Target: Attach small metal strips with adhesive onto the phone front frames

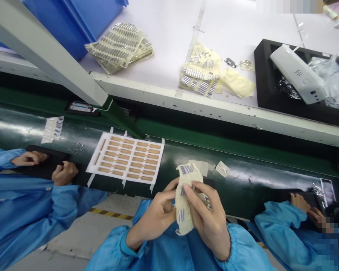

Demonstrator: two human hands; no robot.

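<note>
My left hand (158, 212) grips the left edge of a strip of yellowish paper (188, 220), thumb and fingers closed on it. On the paper sit small metal pins (187, 169) in short rows. My right hand (207, 216) holds the strip's right side, with fingers lying across its front near the middle pins. The strip is raised over the front edge of the green bench, its lower end curled. Behind it lies a pale paper piece (202, 168), partly hidden by the strip. A small square of paper with pins (222, 169) rests on the bench to the right.
A white slotted frame (93, 161) lies on the bench to the left. Stacked pin sheets (118, 47), loose pin sheets (201, 75) and a black tray (261, 71) stand on the upper shelf. Co-workers' hands (64, 172) are at the left and right. A slanted post (49, 49) crosses the upper left.
</note>
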